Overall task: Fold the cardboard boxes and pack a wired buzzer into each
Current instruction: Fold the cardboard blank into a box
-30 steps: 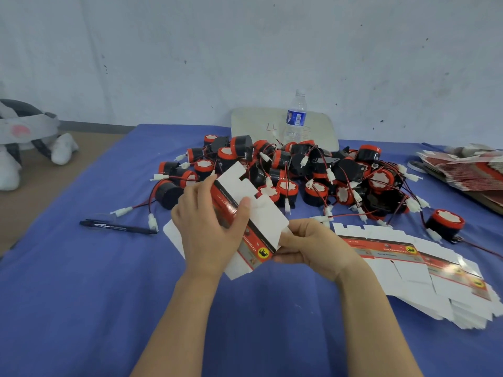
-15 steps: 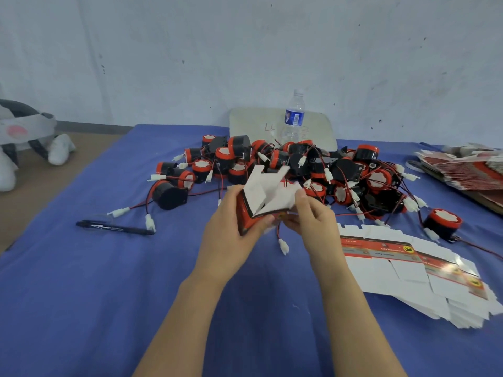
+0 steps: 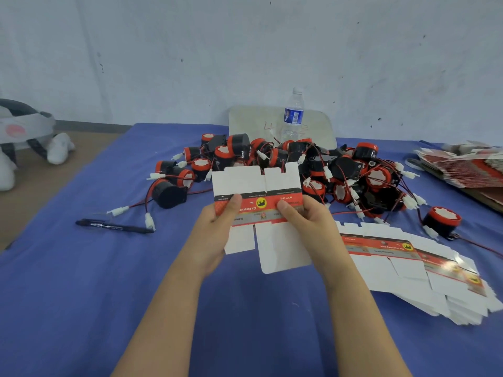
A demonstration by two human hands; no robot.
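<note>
While left hand (image 3: pixel 217 229) and right hand (image 3: pixel 306 223) pinch one flat box blank (image 3: pixel 245 180), grips closed on its red band, its long axis runs near-to-far; perhaps thirty buzzers (image 3: pixel 340 170) behind.

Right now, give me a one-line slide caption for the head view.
Flat box blank pinched by left hand and right hand over the blue cloth, buzzer pile behind.

even, soft light | faint shadows | slight blur | wide-angle edge distortion
</note>
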